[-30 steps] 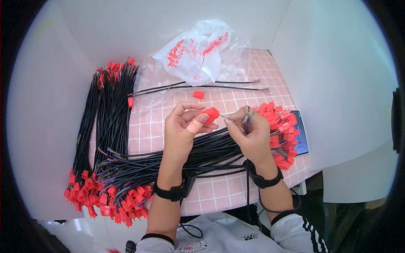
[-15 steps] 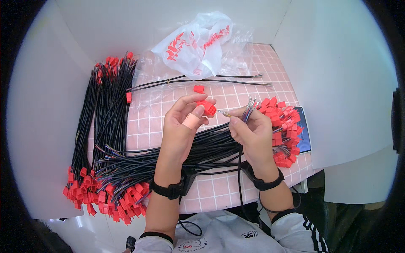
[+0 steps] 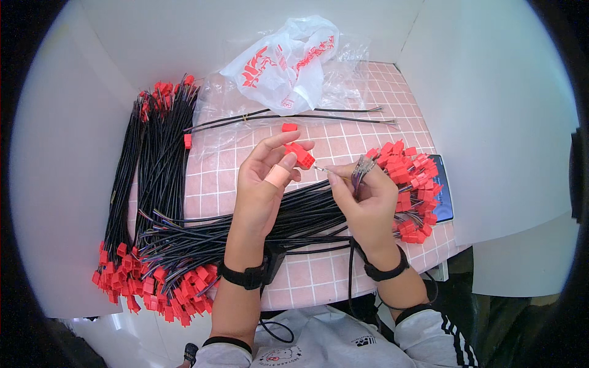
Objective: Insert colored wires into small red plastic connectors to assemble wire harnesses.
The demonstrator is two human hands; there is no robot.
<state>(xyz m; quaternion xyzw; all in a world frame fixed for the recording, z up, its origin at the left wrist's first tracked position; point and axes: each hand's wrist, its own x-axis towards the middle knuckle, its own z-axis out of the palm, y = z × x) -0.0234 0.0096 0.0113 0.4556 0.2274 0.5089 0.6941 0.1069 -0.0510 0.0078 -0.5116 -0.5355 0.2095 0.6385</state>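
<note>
Between thumb and fingers, my left hand [image 3: 268,178] grips a red connector housing [image 3: 300,156], its holed end turned right. My right hand [image 3: 366,196] pinches one thin wire whose metal terminal [image 3: 318,168] points at that end. I cannot tell whether the terminal touches a hole. Several more terminal-tipped wires [image 3: 363,167] fan out from between my right fingers, and a black cable hangs below that hand. Under my wrists lies a bundle of black cables [image 3: 294,214], with red connectors [image 3: 408,178] at its right end.
More black cable bundles [image 3: 159,165] with red connectors lie at the left. A white plastic bag [image 3: 285,67] sits at the back, near loose cables [image 3: 307,116] and a single red connector [image 3: 289,127]. A phone [image 3: 443,190] lies at the right edge. White panels surround the pink tiled table [image 3: 319,276].
My right hand has tilted, and the loose wire ends in it now lean differently. The pinched wire is still at the red housing. My left hand has barely moved.
</note>
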